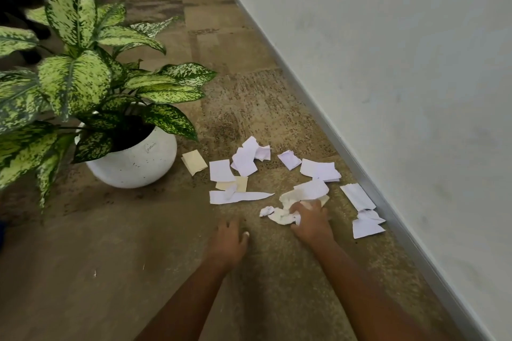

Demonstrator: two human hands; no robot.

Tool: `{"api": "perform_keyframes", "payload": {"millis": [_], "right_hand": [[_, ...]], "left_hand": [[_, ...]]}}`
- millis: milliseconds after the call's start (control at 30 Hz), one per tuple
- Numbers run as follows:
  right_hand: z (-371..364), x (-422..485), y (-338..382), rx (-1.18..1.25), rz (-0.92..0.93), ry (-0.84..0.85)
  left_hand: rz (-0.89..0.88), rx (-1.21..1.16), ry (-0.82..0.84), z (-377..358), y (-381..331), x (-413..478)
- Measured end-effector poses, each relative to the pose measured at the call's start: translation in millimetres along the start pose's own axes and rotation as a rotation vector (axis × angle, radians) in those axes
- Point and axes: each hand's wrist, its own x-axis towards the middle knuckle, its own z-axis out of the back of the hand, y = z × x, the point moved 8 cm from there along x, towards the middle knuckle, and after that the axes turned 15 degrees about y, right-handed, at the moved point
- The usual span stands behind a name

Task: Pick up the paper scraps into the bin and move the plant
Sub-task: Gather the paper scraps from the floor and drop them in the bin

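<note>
Gently, I'm scrunching light, flimsy paper scraps (280, 215) from above in my curled right hand (311, 220), while my left hand (230, 238) is resting slack-fingered and empty on the floor (133, 235)

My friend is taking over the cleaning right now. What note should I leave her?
Right hand: gripping crumpled paper on the carpet.
Left hand: down on the carpet, holding nothing.
Loose scraps lie scattered between the plant in its white pot and the wall.
Done: nothing that shows; no bin in view.
Left: gather all scraps, bin them, then move the plant.
</note>
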Motion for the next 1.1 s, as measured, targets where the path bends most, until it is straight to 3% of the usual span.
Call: {"api": "perform_keyframes", "payload": {"millis": [233, 400, 500, 600, 767, 933, 1100], "right_hand": [[-19.6, -19.8, 1.4, 0.199, 0.039, -0.009], [-11.0, -37.2, 1.4, 0.303, 0.125, -0.145], [15.2, -30.7, -14.8, 0.275, 0.08, -0.281], [37.6, -13.1, -32.4, 0.311, 0.005, -0.365], [45.5, 28.6, -43.7, 0.317, -0.081, -0.155], [39.1, 52.5, -29.6, 0.028, -0.158, 0.122], [32.1, 50.8, -17.4, -0.055, -0.142, 0.202]], "left_hand": [[-0.142, -0.404, -0.021, -16.8, -25.8, 7.3], [-0.299, -0.066, -0.049, -16.9, -54.4, 18.1], [-0.258, 0.1, 0.027, -22.0, -59.7, 32.7], [-0.188, 0.085, 0.091, -27.6, -61.4, 45.1], [-0.18, 0.149, -0.003, -25.8, -78.0, 57.2], [-0.241, 0.164, -0.029, -26.2, -84.7, 62.3], [-0.281, 0.11, 0.017, -28.7, -82.6, 59.5]]}}
